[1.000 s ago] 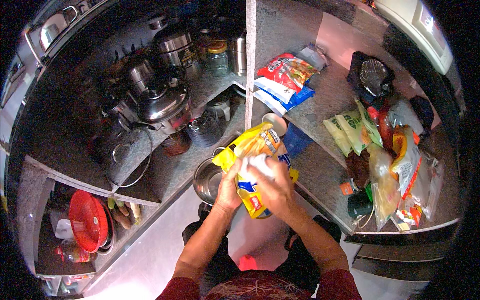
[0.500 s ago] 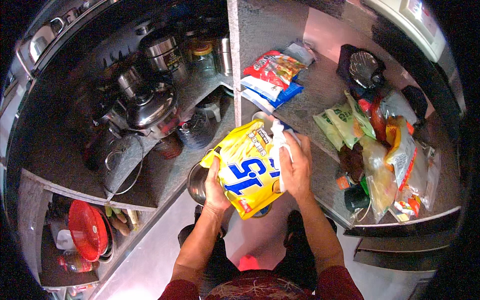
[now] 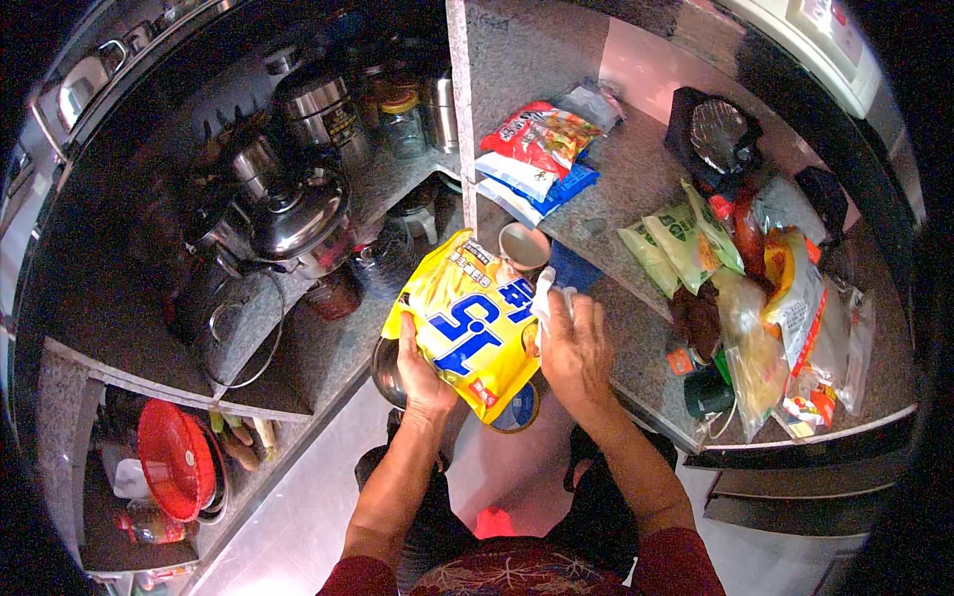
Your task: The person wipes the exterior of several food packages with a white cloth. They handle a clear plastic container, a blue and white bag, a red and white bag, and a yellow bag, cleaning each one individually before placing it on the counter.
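Observation:
A yellow plastic food packet (image 3: 465,323) with blue and white print is tilted in front of me. My left hand (image 3: 427,375) grips its left lower edge, thumb on the front. My right hand (image 3: 578,358) is closed around a crumpled white cloth or tissue (image 3: 546,298) beside the packet's right edge. Whether those fingers also touch the packet I cannot tell. Just beyond the packet stands a pale cup (image 3: 524,245). A round blue-rimmed lid or tin (image 3: 519,410) shows partly beneath it, and a metal bowl (image 3: 390,370) is half hidden behind my left hand.
Shelves on the left hold a steel pot (image 3: 298,226), jars and a red basket (image 3: 177,459). Right of the upright divider (image 3: 460,109) lie a red food packet (image 3: 537,144) and blue packets. Several bags, including a green one (image 3: 681,238), crowd the right shelf.
The packet has shifted slightly left and its right side has come away from my right hand. My right hand with the white cloth has moved a little downward. The cup is now uncovered.

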Tool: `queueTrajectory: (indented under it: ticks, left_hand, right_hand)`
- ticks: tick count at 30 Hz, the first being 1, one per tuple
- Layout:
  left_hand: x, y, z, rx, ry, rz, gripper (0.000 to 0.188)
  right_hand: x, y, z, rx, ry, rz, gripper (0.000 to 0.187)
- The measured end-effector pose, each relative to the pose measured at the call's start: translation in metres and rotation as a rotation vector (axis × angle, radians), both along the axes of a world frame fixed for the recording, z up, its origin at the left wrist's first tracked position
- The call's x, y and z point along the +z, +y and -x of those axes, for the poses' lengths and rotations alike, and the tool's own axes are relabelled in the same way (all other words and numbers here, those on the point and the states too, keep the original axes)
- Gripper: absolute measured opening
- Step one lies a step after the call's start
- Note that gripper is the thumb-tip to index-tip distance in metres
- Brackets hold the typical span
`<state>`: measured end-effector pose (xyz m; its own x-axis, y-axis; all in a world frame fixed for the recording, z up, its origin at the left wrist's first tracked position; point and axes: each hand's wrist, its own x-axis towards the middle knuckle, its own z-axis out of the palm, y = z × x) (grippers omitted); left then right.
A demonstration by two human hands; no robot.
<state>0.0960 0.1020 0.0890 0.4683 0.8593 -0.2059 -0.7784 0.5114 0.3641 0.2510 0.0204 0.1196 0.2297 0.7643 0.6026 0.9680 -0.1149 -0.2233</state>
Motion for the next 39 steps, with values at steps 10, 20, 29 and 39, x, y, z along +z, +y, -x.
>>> queueTrajectory:
  ticks: [10, 20, 29, 39]
  left_hand:
    - [-0.004, 0.012, 0.004, 0.163, 0.037, 0.041, 0.053]
    - [0.003, 0.013, 0.011, 0.194, 0.046, 0.082, 0.051]
    - [-0.001, 0.009, 0.001, 0.158, 0.001, 0.086, 0.052]
    - [0.008, 0.005, 0.001, 0.052, -0.043, 0.098, 0.061]
  right_hand:
    - [-0.029, -0.023, 0.052, 0.468, 0.283, 0.626, 0.018]
    - [0.031, -0.018, -0.035, 0.589, 0.796, 0.361, 0.027]
    - [0.009, -0.004, 0.006, 0.383, 0.462, 0.232, 0.023]
    - [0.033, -0.016, 0.01, 0.791, 0.617, 0.173, 0.031]
